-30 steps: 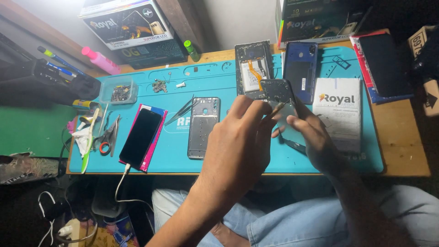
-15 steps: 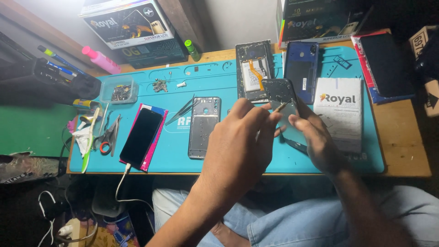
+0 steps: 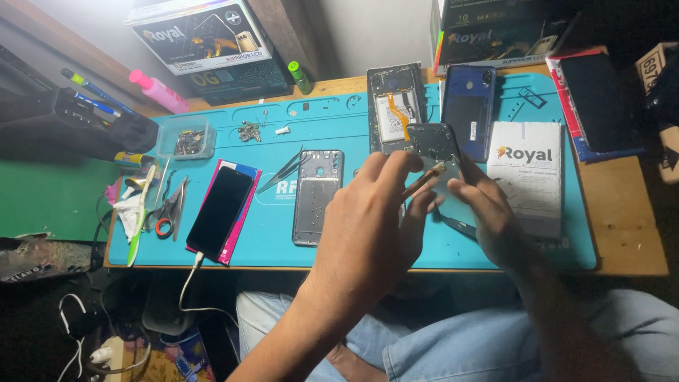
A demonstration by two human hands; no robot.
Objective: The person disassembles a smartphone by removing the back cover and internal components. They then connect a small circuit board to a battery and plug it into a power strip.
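My left hand point(image 3: 368, 226) is raised over the teal work mat point(image 3: 283, 247), its fingers curled on the edge of a dark phone screen panel point(image 3: 433, 141). My right hand point(image 3: 488, 212) grips the same panel from the right; a thin gold-brown flex strip point(image 3: 424, 180) shows between the two thumbs. Just behind the panel lies an open phone body point(image 3: 392, 106) with its battery and orange ribbon showing. Beside that lies a blue phone back cover point(image 3: 468, 113).
On the mat lie a grey phone mid-frame point(image 3: 318, 194), tweezers point(image 3: 281, 171), a black phone point(image 3: 219, 210) on a pink case with a white cable, scissors point(image 3: 170, 209), a small parts tray point(image 3: 188, 140) and a white box point(image 3: 527, 177). Boxes stand behind.
Both hands stay on the screen panel with only slight shifts of the fingers. Nothing else on the mat has moved.
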